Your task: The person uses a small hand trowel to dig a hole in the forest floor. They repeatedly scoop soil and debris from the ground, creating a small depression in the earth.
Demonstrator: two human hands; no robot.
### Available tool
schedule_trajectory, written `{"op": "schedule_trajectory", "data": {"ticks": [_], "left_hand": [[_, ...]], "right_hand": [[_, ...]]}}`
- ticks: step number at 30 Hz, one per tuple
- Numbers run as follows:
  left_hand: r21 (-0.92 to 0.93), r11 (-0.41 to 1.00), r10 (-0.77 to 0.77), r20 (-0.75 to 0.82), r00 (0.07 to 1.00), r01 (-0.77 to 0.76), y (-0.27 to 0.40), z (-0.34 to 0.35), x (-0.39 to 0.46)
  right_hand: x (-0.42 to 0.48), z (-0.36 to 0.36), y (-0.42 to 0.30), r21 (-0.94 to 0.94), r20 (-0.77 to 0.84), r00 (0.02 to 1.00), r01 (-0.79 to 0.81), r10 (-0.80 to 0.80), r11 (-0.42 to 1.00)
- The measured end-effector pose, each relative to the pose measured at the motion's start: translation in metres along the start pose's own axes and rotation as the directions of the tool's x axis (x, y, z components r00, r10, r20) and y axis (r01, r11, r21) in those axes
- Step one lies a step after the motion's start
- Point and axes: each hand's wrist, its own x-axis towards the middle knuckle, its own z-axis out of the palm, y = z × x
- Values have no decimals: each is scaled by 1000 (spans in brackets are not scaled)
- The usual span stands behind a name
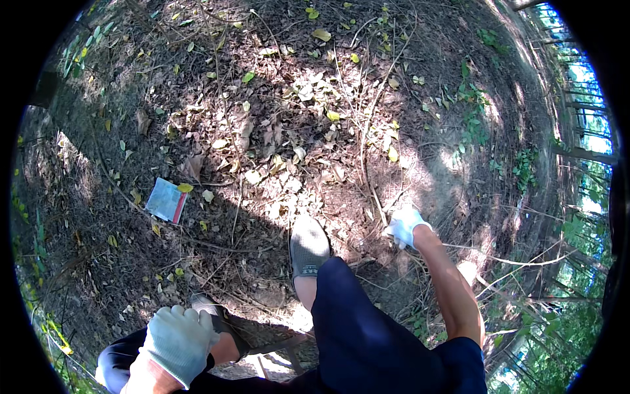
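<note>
My left hand point(177, 340), in a pale knitted work glove, is raised over my left leg at the lower left; its fingers are curled and partly hidden. Away to the right, my right hand point(406, 227), also in a white glove, is down close to the ground at the lower end of a long thin branch point(364, 147). The branch runs upward through dry leaves and forks into twigs. Whether the right fingers grip it is not clear. Between the hands, my grey shoe point(310, 244) rests on the leaf litter point(290, 172).
A flat plastic packet point(166, 201) with a red strip lies on the soil at the left. Thin bare twigs point(521, 262) stick out right of my forearm. Small green plants point(524, 170) grow further right, and trunks stand along the right rim. A frame point(280, 344) shows below my legs.
</note>
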Motion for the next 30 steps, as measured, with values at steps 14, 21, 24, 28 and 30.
{"op": "schedule_trajectory", "data": {"ticks": [14,21,24,28,30], "left_hand": [[23,1000,0,30,1000,-1,-1,3,2],[-20,999,-43,78,996,45,-2,2,1],[-20,1000,-14,40,999,15,-2,-1,4],[-40,999,-5,30,1000,6,-2,0,6],[-44,999,8,9,1000,-8,-1,-2,8]], "right_hand": [[41,-53,33,-274,-769,632,-184,-100,944],[14,-6,-58,-327,-726,492,367,-480,871],[0,14,-43,-367,-603,594,387,-533,846],[-8,7,-31,38,-599,737,416,-313,909],[-3,6,-23,353,-574,791,473,-213,807]]}}
